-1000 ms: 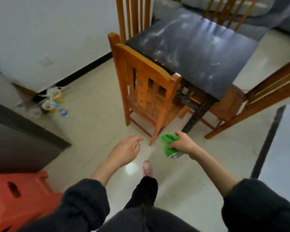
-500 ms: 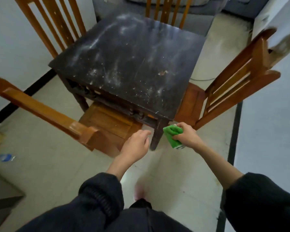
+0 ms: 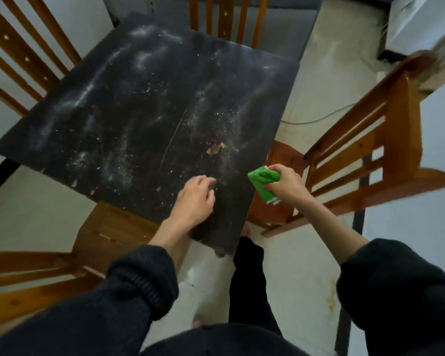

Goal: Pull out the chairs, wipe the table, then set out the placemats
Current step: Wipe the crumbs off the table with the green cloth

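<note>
Over the near corner of the dark bench (image 3: 129, 119) the left hand (image 3: 194, 199) hovers palm down, fingers loosely curled and holding nothing; whether it touches the top I cannot tell; just beside the bench's right edge the right hand (image 3: 285, 185) is clamped on a bunched green cloth (image 3: 263, 182), held above the seat of the right chair (image 3: 365, 160); white dust streaks and specks cover the benchtop, with a small brown scrap (image 3: 216, 148) near the right edge; a second chair (image 3: 106, 232) stands at the near left, its seat partly under the bench; two more chair backs show at the far side; no placemats are in view.
</note>
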`<state>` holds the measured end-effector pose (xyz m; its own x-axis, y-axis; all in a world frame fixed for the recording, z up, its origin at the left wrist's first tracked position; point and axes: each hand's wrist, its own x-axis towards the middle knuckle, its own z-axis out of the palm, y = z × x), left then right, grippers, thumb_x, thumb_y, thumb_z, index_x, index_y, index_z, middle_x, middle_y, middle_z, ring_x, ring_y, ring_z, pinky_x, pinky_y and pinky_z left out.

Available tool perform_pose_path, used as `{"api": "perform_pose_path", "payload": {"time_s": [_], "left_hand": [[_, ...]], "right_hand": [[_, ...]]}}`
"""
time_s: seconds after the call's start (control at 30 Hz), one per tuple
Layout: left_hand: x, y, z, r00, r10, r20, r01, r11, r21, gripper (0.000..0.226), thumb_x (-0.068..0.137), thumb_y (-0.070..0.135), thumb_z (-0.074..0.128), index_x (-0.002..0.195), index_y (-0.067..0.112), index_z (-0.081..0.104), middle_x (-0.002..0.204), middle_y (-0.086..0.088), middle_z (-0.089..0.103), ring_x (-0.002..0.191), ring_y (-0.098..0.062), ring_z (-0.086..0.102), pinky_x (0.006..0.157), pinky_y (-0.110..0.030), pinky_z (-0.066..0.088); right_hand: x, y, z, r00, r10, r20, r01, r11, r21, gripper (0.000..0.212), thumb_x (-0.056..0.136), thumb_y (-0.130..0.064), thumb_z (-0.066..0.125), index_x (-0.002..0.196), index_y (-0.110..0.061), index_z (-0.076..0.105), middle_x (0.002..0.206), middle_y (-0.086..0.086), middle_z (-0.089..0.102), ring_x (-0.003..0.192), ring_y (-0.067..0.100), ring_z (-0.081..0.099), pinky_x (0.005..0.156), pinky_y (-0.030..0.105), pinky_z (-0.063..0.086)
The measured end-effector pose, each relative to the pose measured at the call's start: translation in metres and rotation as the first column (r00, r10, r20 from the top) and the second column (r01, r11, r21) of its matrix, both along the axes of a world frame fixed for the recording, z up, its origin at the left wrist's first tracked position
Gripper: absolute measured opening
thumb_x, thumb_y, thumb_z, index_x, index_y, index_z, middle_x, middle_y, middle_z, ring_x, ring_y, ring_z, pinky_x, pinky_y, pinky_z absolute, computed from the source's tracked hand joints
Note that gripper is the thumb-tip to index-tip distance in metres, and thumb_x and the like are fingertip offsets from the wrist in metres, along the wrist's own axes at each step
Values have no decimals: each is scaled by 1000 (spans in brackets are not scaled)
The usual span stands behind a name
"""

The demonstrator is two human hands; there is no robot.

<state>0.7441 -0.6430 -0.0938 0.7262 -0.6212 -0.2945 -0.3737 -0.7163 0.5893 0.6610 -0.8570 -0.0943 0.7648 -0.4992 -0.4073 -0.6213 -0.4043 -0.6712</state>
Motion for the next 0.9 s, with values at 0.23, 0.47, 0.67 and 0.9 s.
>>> {"api": "perform_pose_path", "payload": {"time_s": [0.23, 0.47, 0.67, 0.9], "left_hand": [[144, -131, -35, 988, 85, 128, -110, 973, 202, 48, 98, 25, 37, 145, 20, 27, 155, -10, 17, 143, -28, 10, 115, -48, 14], [243, -203, -71, 979, 67, 193, -132, 929, 347, 53, 99, 35, 29, 148, 28, 10, 158, -5, -1, 144, -26, -8, 114, -52, -1], [258, -225, -90, 960, 158, 231, -235, 903, 359, 52, 99, 38, 21, 148, 32, 5, 158, -4, -8, 144, -25, -13, 113, -54, -6], [259, -225, -95, 952, 170, 254, -260, 890, 376, 52, 98, 39, 20, 148, 34, 6, 158, -3, -7, 144, -23, -12, 112, -54, -5]], "right_hand": [[158, -153, -16, 992, -24, 123, 54, 967, -247, 41, 81, -9, 60, 120, -12, 48, 116, 14, 59, 106, 30, 53, 81, 34, 44], [297, -285, -33, 994, 72, 84, -11, 817, -577, 59, 76, 0, 52, 132, -7, 36, 127, 19, 49, 117, 35, 40, 96, 46, 33], [363, -339, -61, 998, 67, -8, -55, 739, -672, 49, 77, -3, 50, 126, -4, 42, 127, 20, 47, 118, 35, 39, 93, 45, 33], [349, -309, -68, 982, 156, 103, -94, 890, -445, 44, 78, -2, 50, 122, -4, 49, 118, 18, 47, 105, 35, 49, 88, 34, 39]]}}
